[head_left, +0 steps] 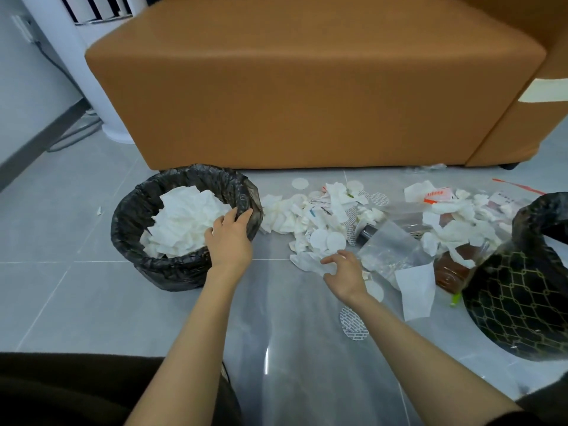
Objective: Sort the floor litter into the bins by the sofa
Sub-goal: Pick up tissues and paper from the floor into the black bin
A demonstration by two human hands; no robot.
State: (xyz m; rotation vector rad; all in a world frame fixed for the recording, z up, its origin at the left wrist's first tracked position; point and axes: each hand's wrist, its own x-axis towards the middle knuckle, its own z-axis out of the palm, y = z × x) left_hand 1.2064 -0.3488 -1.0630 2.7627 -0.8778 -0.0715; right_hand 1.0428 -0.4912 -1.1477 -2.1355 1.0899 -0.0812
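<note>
Head view: pinching a crumpled tissue (307, 262) with the right hand (344, 272) at the near edge of the floor litter pile (325, 207); resting the left hand (229, 238), loosely spread, on the rim of the tissue bin (172, 272). Next, probably: lift, carry left, drop there.

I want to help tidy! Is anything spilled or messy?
Yes, litter is strewn over the floor between the left bin and the right bin, tissues and round pads. A brown bottle seems to lie on its side by the right bin.
</note>
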